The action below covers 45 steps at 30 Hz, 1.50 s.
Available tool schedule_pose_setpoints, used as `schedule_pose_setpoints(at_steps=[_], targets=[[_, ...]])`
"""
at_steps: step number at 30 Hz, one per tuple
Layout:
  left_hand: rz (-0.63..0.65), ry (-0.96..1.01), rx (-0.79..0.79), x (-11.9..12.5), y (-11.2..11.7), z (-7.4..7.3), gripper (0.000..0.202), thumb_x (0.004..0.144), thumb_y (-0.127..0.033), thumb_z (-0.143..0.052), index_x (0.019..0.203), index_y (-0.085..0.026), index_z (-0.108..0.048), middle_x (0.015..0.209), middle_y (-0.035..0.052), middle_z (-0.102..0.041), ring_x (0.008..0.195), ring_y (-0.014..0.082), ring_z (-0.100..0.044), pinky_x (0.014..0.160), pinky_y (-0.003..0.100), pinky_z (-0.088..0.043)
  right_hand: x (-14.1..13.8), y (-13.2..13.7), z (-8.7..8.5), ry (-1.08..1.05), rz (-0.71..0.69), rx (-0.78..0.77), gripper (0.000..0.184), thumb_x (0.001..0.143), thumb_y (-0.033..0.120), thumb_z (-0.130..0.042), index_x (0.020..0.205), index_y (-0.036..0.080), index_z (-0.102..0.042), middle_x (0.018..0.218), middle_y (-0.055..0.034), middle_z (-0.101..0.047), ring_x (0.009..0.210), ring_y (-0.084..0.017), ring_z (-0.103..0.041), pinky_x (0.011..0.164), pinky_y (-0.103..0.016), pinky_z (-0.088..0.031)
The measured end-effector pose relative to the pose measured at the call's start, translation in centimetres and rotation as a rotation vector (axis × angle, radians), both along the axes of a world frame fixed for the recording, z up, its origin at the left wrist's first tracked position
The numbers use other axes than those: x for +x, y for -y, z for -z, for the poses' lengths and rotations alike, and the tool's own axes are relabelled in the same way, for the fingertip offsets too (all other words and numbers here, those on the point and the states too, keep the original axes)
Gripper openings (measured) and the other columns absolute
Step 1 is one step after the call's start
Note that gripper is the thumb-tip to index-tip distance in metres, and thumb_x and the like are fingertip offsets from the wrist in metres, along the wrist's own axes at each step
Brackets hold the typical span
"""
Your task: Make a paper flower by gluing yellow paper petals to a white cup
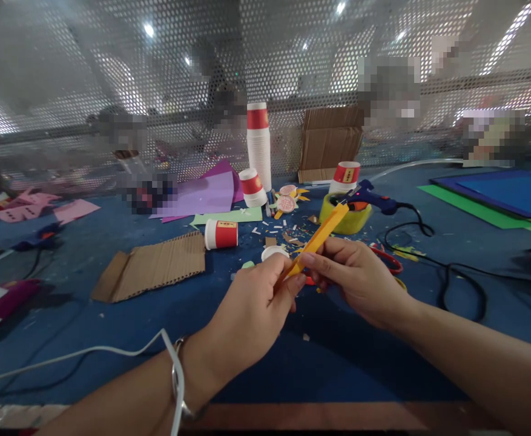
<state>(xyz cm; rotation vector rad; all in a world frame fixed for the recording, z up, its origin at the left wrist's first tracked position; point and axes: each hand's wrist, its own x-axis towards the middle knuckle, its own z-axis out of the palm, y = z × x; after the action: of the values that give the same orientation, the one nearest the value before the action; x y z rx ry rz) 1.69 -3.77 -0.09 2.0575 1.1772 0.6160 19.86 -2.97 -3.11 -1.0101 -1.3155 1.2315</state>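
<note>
Both my hands pinch the near end of a long folded strip of orange paper [320, 235] above the blue table [111, 315]. My left hand [251, 312] is closed, thumb and fingers pressed on the strip's lower end. My right hand [356, 275] grips the same end from the right, fingers curled around it. The strip slants up and away toward a yellow-green tape roll [346, 219] and a blue glue gun [369, 197]. A red-handled pair of scissors [390, 257] lies partly hidden behind my right hand.
A corrugated cardboard piece [154, 266] lies left of centre, with a tipped red-and-white paper cup [220, 234] beside it. A cup stack [258, 145], purple paper [206, 194], paper scraps and a black cable [451, 272] surround the work spot. Green and blue sheets [496, 200] lie at the right.
</note>
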Motion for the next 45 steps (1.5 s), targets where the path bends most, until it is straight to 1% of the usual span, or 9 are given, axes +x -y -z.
schedule_pose_setpoints(at_steps=[5, 7, 14, 20, 27, 33, 36, 41, 45], targets=[[0.038, 0.04, 0.003, 0.16, 0.06, -0.13, 0.026, 0.101, -0.039, -0.044, 0.09, -0.019, -0.055, 0.067, -0.0021, -0.062, 0.058, 0.0109, -0.056, 0.055, 0.026, -0.039, 0.1, 0.1, 0.05, -0.078, -0.08, 0.022, 0.023, 0.08, 0.039, -0.079, 0.088, 0.019, -0.072, 0.073, -0.0001, -0.067, 0.059, -0.01, -0.055, 0.053, -0.023, -0.044], [0.053, 0.048, 0.013, 0.18, 0.1, -0.05, 0.026, 0.102, -0.038, -0.044, 0.09, -0.019, -0.056, 0.066, -0.0024, -0.061, 0.057, 0.0106, -0.054, 0.054, 0.026, -0.039, 0.17, 0.11, 0.06, -0.086, -0.105, 0.026, 0.021, 0.081, 0.038, -0.078, 0.091, 0.02, -0.074, 0.075, -0.0003, -0.068, 0.06, -0.01, -0.056, 0.054, -0.023, -0.045], [0.105, 0.067, 0.008, 0.18, 0.11, 0.15, 0.024, 0.102, -0.035, -0.042, 0.087, -0.019, -0.052, 0.065, -0.0032, -0.059, 0.055, 0.0103, -0.053, 0.053, 0.025, -0.039, 0.44, -0.05, 0.17, -0.108, -0.144, 0.018, 0.019, 0.08, 0.038, -0.079, 0.089, 0.021, -0.076, 0.076, -0.0004, -0.069, 0.059, -0.01, -0.057, 0.055, -0.023, -0.047], [0.095, 0.077, -0.027, 0.2, 0.38, -0.2, 0.027, 0.102, -0.038, -0.042, 0.09, -0.019, -0.057, 0.066, -0.0033, -0.06, 0.057, 0.0105, -0.054, 0.055, 0.026, -0.04, 0.45, 0.09, 0.09, -0.103, -0.13, 0.01, 0.021, 0.078, 0.039, -0.08, 0.083, 0.019, -0.074, 0.073, -0.0004, -0.069, 0.058, -0.01, -0.056, 0.053, -0.023, -0.047], [0.11, 0.13, -0.028, 0.3, 0.33, 0.04, 0.026, 0.102, -0.037, -0.044, 0.091, -0.019, -0.06, 0.069, -0.0028, -0.062, 0.062, 0.0109, -0.057, 0.06, 0.026, -0.043, 0.34, 0.06, -0.15, -0.097, -0.122, -0.004, 0.023, 0.076, 0.04, -0.081, 0.079, 0.019, -0.072, 0.069, 0.0004, -0.066, 0.055, -0.01, -0.055, 0.05, -0.022, -0.046], [0.104, 0.117, -0.027, 0.18, 0.48, 0.03, 0.03, 0.102, -0.039, -0.043, 0.083, -0.019, -0.056, 0.067, -0.0026, -0.062, 0.061, 0.0105, -0.056, 0.059, 0.026, -0.042, 0.26, 0.13, -0.35, -0.123, -0.137, -0.022, 0.021, 0.074, 0.037, -0.084, 0.078, 0.02, -0.073, 0.068, 0.001, -0.067, 0.053, -0.009, -0.054, 0.049, -0.021, -0.046], [0.105, 0.12, -0.041, 0.22, 0.46, -0.02, 0.03, 0.102, -0.039, -0.043, 0.083, -0.019, -0.055, 0.069, -0.002, -0.063, 0.062, 0.0108, -0.057, 0.06, 0.027, -0.042, 0.28, 0.14, -0.39, -0.136, -0.151, -0.029, 0.02, 0.073, 0.036, -0.084, 0.077, 0.02, -0.074, 0.068, 0.0011, -0.067, 0.054, -0.008, -0.054, 0.049, -0.021, -0.045], [0.11, 0.145, -0.078, 0.34, 0.24, -0.11, 0.025, 0.103, -0.036, -0.044, 0.09, -0.018, -0.058, 0.066, -0.0038, -0.061, 0.057, 0.0088, -0.052, 0.06, 0.026, -0.041, 0.43, 0.12, -0.3, -0.108, -0.161, -0.026, 0.02, 0.074, 0.038, -0.084, 0.078, 0.02, -0.074, 0.069, 0.001, -0.067, 0.054, -0.008, -0.053, 0.05, -0.022, -0.046], [0.099, 0.166, -0.115, 0.29, 0.15, 0.06, 0.028, 0.103, -0.039, -0.043, 0.091, -0.019, -0.058, 0.066, -0.0045, -0.061, 0.052, 0.0072, -0.048, 0.057, 0.025, -0.04, 0.52, 0.11, -0.25, -0.094, -0.171, -0.005, 0.02, 0.077, 0.037, -0.082, 0.081, 0.02, -0.074, 0.07, 0.0012, -0.066, 0.054, -0.008, -0.054, 0.05, -0.02, -0.047]])
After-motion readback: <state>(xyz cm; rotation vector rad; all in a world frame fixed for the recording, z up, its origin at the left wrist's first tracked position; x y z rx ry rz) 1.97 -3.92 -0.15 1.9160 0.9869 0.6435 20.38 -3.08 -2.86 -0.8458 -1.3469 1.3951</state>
